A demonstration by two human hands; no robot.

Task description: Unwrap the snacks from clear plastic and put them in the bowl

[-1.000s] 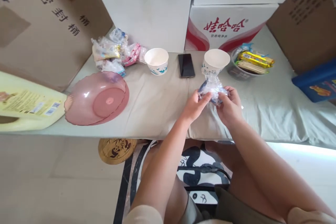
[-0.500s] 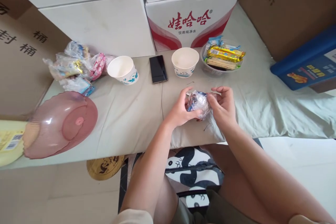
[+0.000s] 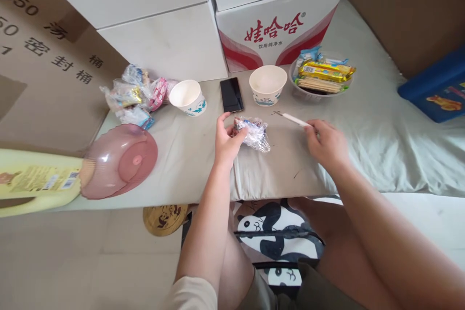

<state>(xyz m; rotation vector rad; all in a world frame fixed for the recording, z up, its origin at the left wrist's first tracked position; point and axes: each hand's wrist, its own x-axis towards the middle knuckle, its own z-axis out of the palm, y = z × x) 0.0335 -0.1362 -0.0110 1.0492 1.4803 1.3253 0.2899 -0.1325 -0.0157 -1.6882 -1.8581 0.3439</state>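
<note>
The left hand grasps a clear-plastic-wrapped bundle over the cloth-covered counter, just in front of the black smartphone. The right hand grips a slim white-handled tool, its thin metal tip pointing left, in front of the right-hand paper bowl. Beyond it, a clear plastic bowl holds wrapped snacks.

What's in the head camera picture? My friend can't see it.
A person's left hand holds a small crinkly bundle in clear plastic; the right hand holds a thin white pen-shaped tool. Beyond, a black rectangular phone lies between two white paper cups.
</note>
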